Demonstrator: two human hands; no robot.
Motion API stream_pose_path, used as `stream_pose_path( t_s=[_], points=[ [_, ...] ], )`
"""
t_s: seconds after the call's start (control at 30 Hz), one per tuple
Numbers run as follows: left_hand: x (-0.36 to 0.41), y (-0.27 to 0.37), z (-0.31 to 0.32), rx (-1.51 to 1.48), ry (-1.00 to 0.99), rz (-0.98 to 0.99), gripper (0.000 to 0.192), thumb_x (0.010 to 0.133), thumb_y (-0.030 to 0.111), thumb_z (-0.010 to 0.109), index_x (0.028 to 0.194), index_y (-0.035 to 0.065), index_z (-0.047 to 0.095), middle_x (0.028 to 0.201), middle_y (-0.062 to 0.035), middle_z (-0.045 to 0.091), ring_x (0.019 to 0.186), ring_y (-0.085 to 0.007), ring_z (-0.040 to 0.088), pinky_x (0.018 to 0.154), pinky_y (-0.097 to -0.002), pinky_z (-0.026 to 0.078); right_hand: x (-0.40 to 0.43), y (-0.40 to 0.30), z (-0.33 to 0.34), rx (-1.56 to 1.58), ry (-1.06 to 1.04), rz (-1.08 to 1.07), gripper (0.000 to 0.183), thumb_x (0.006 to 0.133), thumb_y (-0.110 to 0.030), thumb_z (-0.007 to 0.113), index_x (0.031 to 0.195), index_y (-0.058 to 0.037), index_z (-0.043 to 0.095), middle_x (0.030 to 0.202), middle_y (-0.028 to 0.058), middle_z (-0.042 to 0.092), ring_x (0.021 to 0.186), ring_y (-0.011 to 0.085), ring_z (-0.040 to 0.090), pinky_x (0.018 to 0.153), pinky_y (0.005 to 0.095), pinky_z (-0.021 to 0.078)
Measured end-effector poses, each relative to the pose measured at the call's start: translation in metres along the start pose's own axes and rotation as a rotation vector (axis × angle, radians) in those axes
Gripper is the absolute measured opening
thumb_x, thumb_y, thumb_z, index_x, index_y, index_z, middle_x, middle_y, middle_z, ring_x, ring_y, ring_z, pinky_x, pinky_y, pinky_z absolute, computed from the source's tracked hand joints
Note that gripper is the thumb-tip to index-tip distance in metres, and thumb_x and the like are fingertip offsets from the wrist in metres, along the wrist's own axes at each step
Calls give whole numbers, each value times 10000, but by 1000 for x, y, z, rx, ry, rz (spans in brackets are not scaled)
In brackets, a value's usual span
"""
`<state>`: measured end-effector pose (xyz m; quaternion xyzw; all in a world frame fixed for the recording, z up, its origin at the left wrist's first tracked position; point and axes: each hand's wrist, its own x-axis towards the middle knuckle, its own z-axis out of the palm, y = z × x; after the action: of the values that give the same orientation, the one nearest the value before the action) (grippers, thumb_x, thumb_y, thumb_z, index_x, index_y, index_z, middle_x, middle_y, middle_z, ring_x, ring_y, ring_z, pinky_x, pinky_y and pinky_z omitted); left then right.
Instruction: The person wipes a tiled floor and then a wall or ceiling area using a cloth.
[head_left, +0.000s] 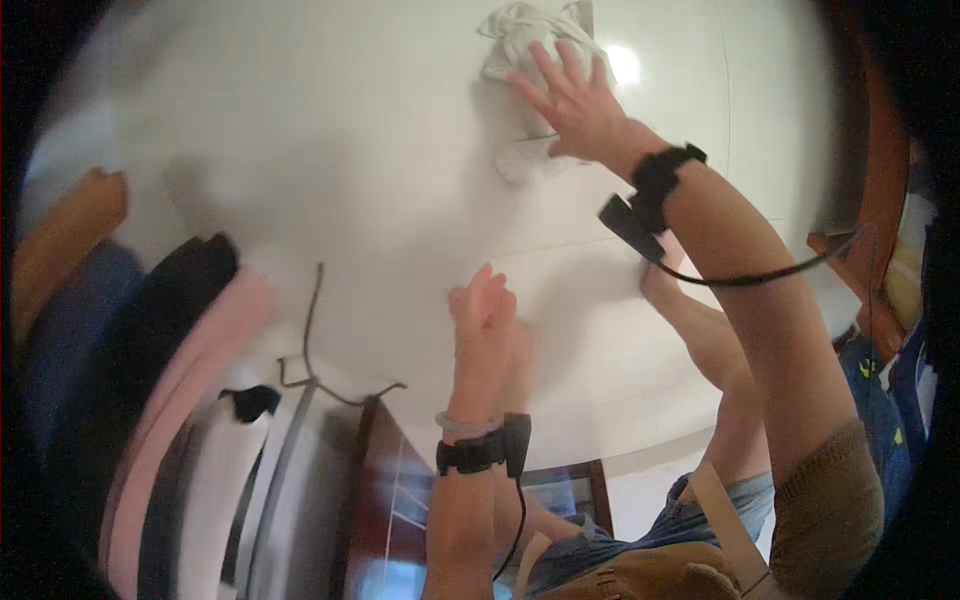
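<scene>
My right hand (577, 105) spreads its fingers over a crumpled whitish cloth (536, 34) on the pale tiled floor. Whether the fingertips touch the cloth is not plain. Just below that hand lies a pale, partly see-through item (521, 161), too blurred to name. Lower down, my left hand (484, 307) hangs over the floor with its fingers loosely curled together and nothing visible in them. Each wrist bears a black strap with a small device and a cable.
Garments hang at the left, among them a pink one (195, 352) and a black one (150, 322). Beside them is a metal rod with hooked ends (311, 379). Dark red furniture (375, 480) stands below, a brown wooden frame (877, 165) at the right. My bare legs (697, 322) reach the floor.
</scene>
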<state>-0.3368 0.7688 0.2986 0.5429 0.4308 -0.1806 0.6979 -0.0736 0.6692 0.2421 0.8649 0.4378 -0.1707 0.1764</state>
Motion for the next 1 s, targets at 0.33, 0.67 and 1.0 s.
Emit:
stream_pose_path(
  t_s=[0.33,0.67,1.0],
  points=[
    [4,30,62,-14,106,135,420,907,155,505,1277,-18,411,1142,-112,540,1044,-168,505,920,-287,381,-64,15,-12,18,11,-183,1044,543,-564,733,1387,-188,247,1407,165,230,1283,408,213,871,589,353],
    [-61,118,68,376,128,404,431,894,127,499,1282,-28,395,1169,-166,533,1053,-195,520,912,-293,400,-231,25,-55,135,249,-635,667,649,-327,709,1235,-107,477,1291,193,397,1157,394,404,790,535,433],
    [-37,111,60,350,368,472,478,841,155,544,1266,-24,415,1196,-212,514,1099,-270,516,915,-333,412,-200,185,-200,1013,382,-487,690,625,-124,630,1264,-54,380,1119,170,534,995,277,550,867,341,438]
  ],
)
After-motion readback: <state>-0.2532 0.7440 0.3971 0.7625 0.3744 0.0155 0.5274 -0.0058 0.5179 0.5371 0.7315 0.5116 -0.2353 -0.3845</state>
